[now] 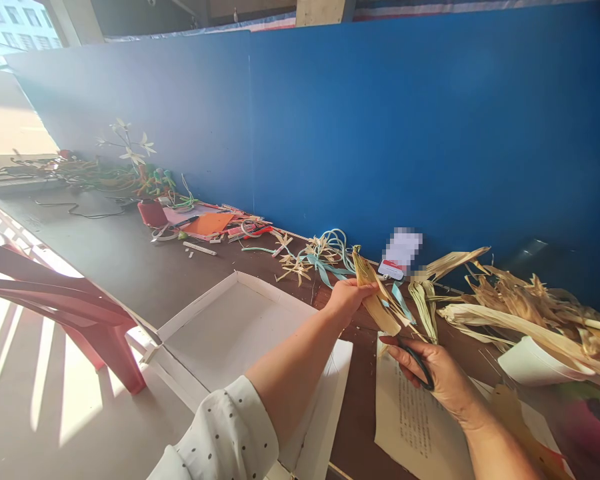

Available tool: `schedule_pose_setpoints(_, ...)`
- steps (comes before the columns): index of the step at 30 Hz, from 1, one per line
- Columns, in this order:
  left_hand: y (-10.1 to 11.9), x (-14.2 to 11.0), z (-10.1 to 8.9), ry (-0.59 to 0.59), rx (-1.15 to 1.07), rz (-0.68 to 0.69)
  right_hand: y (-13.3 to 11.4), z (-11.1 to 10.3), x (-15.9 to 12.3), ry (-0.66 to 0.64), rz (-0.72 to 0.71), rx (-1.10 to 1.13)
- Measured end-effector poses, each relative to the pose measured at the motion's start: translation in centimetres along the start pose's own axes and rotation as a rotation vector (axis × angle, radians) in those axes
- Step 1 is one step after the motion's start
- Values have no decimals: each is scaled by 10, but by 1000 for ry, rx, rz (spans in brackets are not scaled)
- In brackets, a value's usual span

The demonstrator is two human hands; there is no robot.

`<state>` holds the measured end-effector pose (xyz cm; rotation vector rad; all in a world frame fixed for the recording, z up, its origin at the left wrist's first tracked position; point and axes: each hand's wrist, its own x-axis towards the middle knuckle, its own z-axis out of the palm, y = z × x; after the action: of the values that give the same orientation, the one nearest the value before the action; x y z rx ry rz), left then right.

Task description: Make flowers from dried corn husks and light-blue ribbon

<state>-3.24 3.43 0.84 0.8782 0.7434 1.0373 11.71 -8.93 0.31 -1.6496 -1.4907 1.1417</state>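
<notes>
My left hand (349,297) pinches a dried corn husk (383,316) that hangs with its wide end down and to the right. Scissors (416,360) with black handles are in my right hand (437,373), the fingers curled through the loops. The scissors lie just below the husk's lower end; whether the blades touch it I cannot tell. Beneath my right hand lies a printed sheet (410,417). Star-shaped husk flowers (295,267) and a light blue ribbon (325,270) rest behind my left hand.
An open white box lid (220,333) lies left of my forearm. Dried husks (525,300) are heaped at the right beside a white bowl (525,360). A blue panel (380,133) stands along the table's back. Orange paper (210,223) and a red chair (100,333) are further left.
</notes>
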Motion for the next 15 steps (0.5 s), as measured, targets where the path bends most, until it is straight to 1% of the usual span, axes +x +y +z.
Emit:
schedule_pose_setpoints(2, 2, -3, 2, -10, -23, 2, -1, 0, 0, 0, 2, 10)
schedule_pose_setpoints(7, 7, -9, 6, 7, -68, -13, -3, 0, -1, -5, -4, 1)
schedule_pose_setpoints(15, 6, -8, 5, -5, -72, 9, -4, -1, -1, 29, -2, -82)
